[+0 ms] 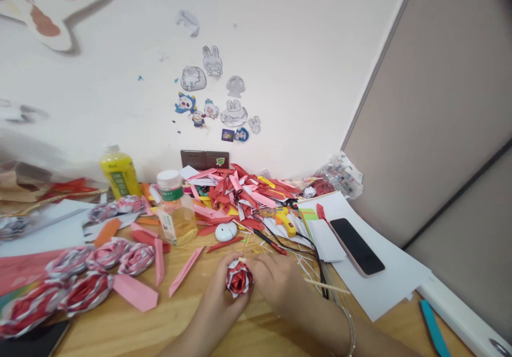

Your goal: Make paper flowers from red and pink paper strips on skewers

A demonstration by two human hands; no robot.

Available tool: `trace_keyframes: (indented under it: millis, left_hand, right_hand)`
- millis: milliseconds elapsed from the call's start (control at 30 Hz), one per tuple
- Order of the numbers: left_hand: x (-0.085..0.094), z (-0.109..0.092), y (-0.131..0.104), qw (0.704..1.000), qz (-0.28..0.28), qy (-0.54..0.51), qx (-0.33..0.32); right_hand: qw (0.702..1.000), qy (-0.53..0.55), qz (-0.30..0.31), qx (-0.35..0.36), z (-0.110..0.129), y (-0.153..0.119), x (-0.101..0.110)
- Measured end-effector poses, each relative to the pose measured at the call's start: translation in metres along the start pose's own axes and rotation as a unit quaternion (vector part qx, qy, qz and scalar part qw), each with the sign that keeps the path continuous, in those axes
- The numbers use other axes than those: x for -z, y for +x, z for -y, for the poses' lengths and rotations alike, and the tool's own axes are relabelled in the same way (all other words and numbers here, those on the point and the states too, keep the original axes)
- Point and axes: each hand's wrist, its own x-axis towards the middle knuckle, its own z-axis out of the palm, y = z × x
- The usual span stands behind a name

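Note:
A red and white folded-paper rose [239, 279] is held over the wooden table near the front. My left hand [219, 298] is wrapped round its left side and underside, thumb below it. At its upper right edge, my right hand [276, 282] has its fingers bent, close to a small pale piece [242, 260] at the rose's top. What the right fingertips grip is hidden. Finished-looking rolled paper roses in pink, red and white [90, 290] lie to the left.
Behind the hands are a white earphone case [226, 231], a tea bottle [178, 213], a yellow bottle [120, 173], a heap of folded strips [240, 191] and a yellow glue gun [285, 222]. A phone [357, 246] lies on paper at right.

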Motion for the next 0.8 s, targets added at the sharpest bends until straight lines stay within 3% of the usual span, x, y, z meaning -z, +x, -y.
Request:
trace_keyframes:
  millis: [467,800]
  left_hand:
    - [0.000,0.004,-0.002,1.000,0.021,0.021,-0.008]
    - [0.000,0.010,-0.004,0.999,0.037,0.031,-0.016]
  right_hand:
    - [0.999,-0.023,0.041,-0.023,-0.003,0.003,0.001]
    - [0.996,0.001,0.073,-0.053,-0.004,-0.009,-0.013]
